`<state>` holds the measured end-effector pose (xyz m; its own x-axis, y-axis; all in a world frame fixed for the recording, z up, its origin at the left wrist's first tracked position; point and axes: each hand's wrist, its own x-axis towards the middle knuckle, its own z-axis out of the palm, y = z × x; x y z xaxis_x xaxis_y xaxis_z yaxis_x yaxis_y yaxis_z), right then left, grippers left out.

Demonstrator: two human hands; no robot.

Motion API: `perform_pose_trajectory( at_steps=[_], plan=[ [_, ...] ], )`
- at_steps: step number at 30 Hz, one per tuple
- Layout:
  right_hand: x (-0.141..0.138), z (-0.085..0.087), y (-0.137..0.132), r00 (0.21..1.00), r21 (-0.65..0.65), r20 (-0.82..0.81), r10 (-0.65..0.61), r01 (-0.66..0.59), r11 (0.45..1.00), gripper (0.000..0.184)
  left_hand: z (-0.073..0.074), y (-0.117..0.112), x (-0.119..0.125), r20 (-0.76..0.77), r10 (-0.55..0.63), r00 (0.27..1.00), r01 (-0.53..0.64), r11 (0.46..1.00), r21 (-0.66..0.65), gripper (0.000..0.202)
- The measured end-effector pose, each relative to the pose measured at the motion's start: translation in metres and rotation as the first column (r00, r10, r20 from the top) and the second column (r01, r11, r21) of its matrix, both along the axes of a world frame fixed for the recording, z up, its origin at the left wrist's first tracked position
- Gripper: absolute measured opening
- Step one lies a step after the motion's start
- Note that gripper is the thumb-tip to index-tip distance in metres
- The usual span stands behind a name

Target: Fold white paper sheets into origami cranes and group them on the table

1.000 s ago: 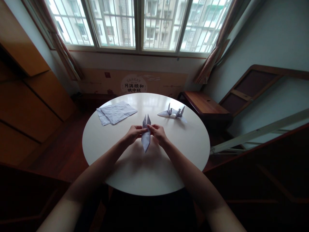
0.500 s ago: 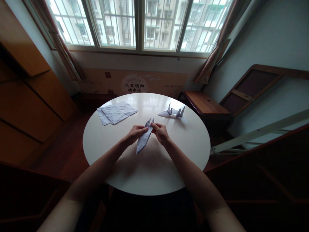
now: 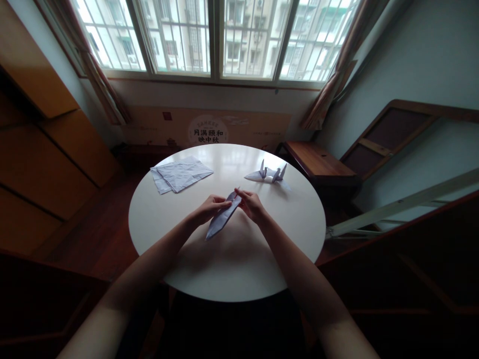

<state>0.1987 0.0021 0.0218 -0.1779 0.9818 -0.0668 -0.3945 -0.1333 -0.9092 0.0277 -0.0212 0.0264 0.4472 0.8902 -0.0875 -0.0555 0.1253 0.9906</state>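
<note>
A narrow folded paper [image 3: 221, 221], pale bluish-white and pointed at its near end, slants up to the right above the table. My left hand [image 3: 210, 208] grips its left side, thumb on top. At the far end, my right hand [image 3: 250, 203] pinches the tip between thumb and fingers. The fingers beneath the paper are partly hidden. Two folded paper cranes [image 3: 276, 174] stand close together at the right rear of the table.
The round white table [image 3: 239, 274] carries a stack of creased paper sheets [image 3: 183, 173] at the left rear. Beyond its right edge stands a low wooden bench [image 3: 318, 159]. A long flat printed box [image 3: 239, 122] lies under the barred window.
The folded paper has tilted further to the right, and its near point has swung left. Its two far points, apart before, are now largely covered by my right fingers.
</note>
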Motion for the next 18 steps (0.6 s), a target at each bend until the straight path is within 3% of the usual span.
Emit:
perform_pose_trajectory(
  at_steps=[3, 10, 14, 16, 18],
  plan=[
    [0.000, 0.001, -0.002, 0.999, 0.032, 0.007, 0.032, -0.033, 0.999, 0.037, 0.002, 0.000, 0.000, -0.018, -0.024, 1.000, 0.024, 1.000, 0.016, 0.038],
    [0.003, -0.002, 0.007, 0.981, 0.030, -0.047, -0.188, 0.190, 0.981, 0.039, 0.001, 0.003, -0.001, -0.061, -0.049, 0.997, 0.050, 0.999, 0.011, 0.038],
    [0.008, -0.001, 0.011, 0.951, -0.015, -0.067, -0.301, 0.301, 0.953, 0.043, -0.007, 0.009, 0.000, 0.037, 0.169, 0.985, -0.170, 0.986, 0.003, 0.040],
    [0.006, 0.000, 0.007, 0.974, 0.007, 0.003, -0.225, 0.225, 0.974, 0.048, -0.009, 0.012, -0.001, 0.110, 0.297, 0.949, -0.297, 0.955, -0.015, 0.042],
    [0.001, 0.000, 0.001, 0.989, 0.091, 0.135, -0.066, 0.054, 0.994, 0.057, -0.010, 0.014, -0.001, 0.152, 0.347, 0.925, -0.347, 0.937, -0.032, 0.045]
  ],
)
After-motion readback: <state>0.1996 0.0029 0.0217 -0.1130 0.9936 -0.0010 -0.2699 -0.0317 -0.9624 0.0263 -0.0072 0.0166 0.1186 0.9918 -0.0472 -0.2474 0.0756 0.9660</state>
